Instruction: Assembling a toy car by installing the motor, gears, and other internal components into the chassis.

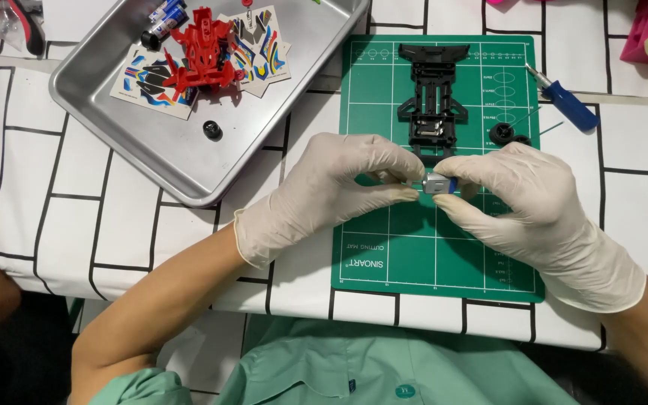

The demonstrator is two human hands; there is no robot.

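Observation:
Both my hands wear white gloves and meet over a green cutting mat (414,247). My right hand (534,202) pinches a small silver motor with a blue end (439,184). My left hand (339,187) has its fingertips pressed together on the motor's left end; what sits between them is too small to tell. Just beyond the fingers lies a black toy car chassis (433,97), flat on the mat. Small black round parts (505,135) rest beside my right hand.
A metal tray (159,146) at the left holds a red toy car body (204,56), sticker sheets, batteries and a black wheel (212,129). A blue-handled screwdriver (566,101) lies at the right. Red-handled pliers (5,22) sit top left.

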